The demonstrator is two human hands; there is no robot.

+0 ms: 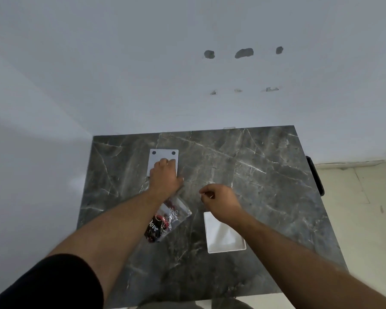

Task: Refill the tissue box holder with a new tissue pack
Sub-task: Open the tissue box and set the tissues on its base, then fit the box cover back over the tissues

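Hands at work over dark marble surface [265, 175], apparently early in the refill. Left hand [164, 175] laid palm down on flat white panel [163, 157] with two dark dots near its far edge, probably the holder's cover or base plate; fingers [165, 162] spread flat and pressing, not curled round anything. Right hand [221, 200] raised just above the surface, fingers pinched loosely together near a small pale scrap; cannot tell whether anything is really held between them.

Tissue pack [165, 219], wrapped in shiny clear film with dark red print, lying nearer the body than the left fingers, partly under the left forearm. White open tray [223, 239], likely the holder's body, lying nearer the body than the right fingers, partly beneath the right wrist, seemingly empty.

Step in hand, by the look of it: setting the panel aside or steadying it before loading. Next move likely to call for freeing the left hand, picking up the pack, opening the film, and seating the tissues squarely in the tray before fitting the panel.

Nothing else nearby beyond the pale wall [143, 74] past the far edge. Only obstacle: both forearms crossing over pack and tray.
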